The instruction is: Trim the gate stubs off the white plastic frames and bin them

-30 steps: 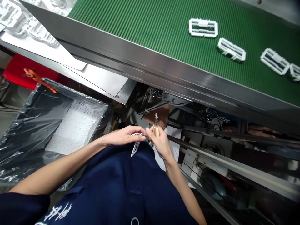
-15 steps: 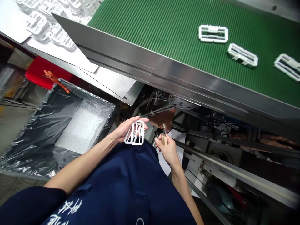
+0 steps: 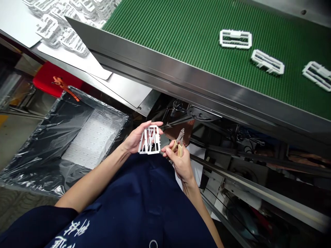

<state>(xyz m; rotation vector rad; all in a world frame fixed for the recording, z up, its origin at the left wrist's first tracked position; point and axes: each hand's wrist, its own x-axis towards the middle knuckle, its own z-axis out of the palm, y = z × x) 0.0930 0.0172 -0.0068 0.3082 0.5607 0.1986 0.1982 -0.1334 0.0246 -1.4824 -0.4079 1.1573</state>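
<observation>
My left hand [image 3: 136,139] is closed on two white plastic frames [image 3: 153,150], which overlap side by side in front of my apron. My right hand [image 3: 182,165] grips a pair of cutting pliers [image 3: 180,150] with pale yellow handles, the metal jaws pointing up and away from me. The pliers are just right of the frames and apart from them. More white plastic frames of the same kind [image 3: 235,46] lie spaced out on a green conveyor belt [image 3: 168,31] beyond my hands.
A metal guard [image 3: 160,65] edges the belt. On the left, a crate lined with clear plastic [image 3: 33,151] holds layered white parts. Stacks of white frames [image 3: 73,41] stand on a side table over a red stool [image 3: 45,81]. Dark machinery [image 3: 240,172] fills the right.
My right hand has turned the pliers so that both handles and the jaws show, spread apart, and moved slightly left. The frames in my left hand have risen a little.
</observation>
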